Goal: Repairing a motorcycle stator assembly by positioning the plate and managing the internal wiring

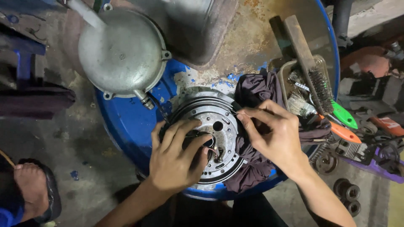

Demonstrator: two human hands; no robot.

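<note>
Round metal plate: lay flat on blue drum surface, near edge. Left hand curled over its left centre, gripping. Right hand at its right rim, pinching thin wire; dark cloth beneath.

Worn metal, chipped paint and soft cloth

A dull grey cast-metal disc, ridged and grimy, is seen on a blue-painted drum top flaked down to rust. A matt, dented metal dome cover, a creased dark cloth, a wooden-handled wire brush and glossy plastic handles are shown.
</note>
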